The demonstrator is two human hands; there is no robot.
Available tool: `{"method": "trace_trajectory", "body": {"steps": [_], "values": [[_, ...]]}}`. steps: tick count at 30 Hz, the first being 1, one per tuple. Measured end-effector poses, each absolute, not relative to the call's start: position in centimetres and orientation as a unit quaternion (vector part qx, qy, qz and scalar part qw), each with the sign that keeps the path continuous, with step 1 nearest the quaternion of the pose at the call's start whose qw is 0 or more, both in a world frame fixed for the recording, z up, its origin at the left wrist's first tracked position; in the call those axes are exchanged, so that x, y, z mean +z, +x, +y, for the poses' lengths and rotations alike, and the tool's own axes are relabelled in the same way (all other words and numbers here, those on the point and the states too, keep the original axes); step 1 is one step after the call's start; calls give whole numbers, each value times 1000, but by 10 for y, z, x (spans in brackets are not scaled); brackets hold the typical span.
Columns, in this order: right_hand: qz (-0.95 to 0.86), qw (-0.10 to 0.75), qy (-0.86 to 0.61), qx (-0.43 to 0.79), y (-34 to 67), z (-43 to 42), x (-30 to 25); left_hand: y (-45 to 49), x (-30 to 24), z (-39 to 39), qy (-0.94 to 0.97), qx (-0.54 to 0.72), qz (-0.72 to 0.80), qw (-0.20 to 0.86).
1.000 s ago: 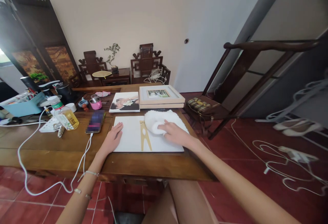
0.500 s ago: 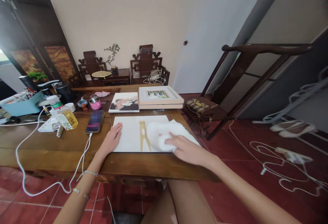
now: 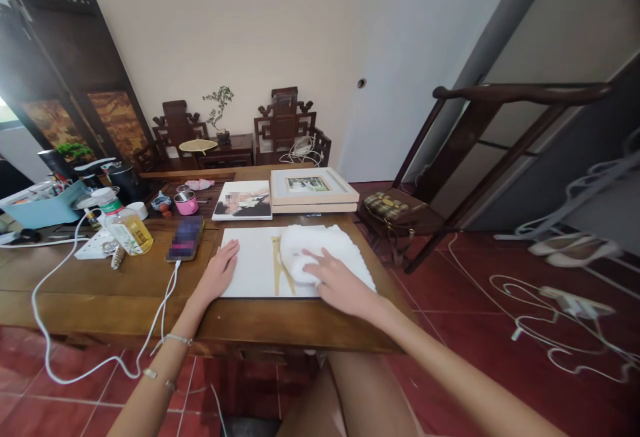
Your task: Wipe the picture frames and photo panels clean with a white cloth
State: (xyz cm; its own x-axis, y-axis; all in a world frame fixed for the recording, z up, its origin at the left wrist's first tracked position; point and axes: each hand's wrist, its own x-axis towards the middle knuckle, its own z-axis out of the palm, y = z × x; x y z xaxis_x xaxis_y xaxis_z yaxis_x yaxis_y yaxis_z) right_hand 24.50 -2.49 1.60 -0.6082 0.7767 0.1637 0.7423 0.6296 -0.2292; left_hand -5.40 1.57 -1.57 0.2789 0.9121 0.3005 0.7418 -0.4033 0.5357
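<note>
A white panel (image 3: 250,270), with a dark lower edge, lies flat at the front of the wooden table. Near its middle is a gold figure (image 3: 277,267) with two splayed legs, partly covered by a bunched white cloth (image 3: 340,240). My right hand (image 3: 340,280) presses on the cloth and grips it, with some fingers stretched forward over the folds. The cloth covers most of the panel's right side. My left hand (image 3: 223,269) rests flat on the panel's left edge, its fingers extended and nothing held.
Behind the panel are a picture board (image 3: 243,200) and stacked frames (image 3: 315,190). To the left lie a phone (image 3: 185,238) on a white cable, a bottle of yellow liquid (image 3: 127,227), a pink cup (image 3: 186,202) and a power strip (image 3: 95,244). A wooden chair (image 3: 425,210) stands right.
My right hand has moved left and slightly up with the white cloth, which now covers more of the gold figure's upper part. My left hand stays in place.
</note>
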Motion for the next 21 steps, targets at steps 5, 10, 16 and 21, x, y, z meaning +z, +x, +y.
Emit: {"method": "trace_trajectory", "body": {"steps": [5, 10, 16, 21], "values": [[-899, 132, -412, 76, 249, -74, 20, -53, -16, 15, 787, 285, 527, 146], [-893, 139, -423, 66, 232, -39, 18, -54, -15, 15, 788, 287, 526, 143], [-881, 130, -455, 28, 202, 25, 19, -55, -15, 16, 784, 293, 526, 153], [-894, 121, -431, 22, 201, -1, 21, -54, -15, 16, 781, 297, 526, 156]]}}
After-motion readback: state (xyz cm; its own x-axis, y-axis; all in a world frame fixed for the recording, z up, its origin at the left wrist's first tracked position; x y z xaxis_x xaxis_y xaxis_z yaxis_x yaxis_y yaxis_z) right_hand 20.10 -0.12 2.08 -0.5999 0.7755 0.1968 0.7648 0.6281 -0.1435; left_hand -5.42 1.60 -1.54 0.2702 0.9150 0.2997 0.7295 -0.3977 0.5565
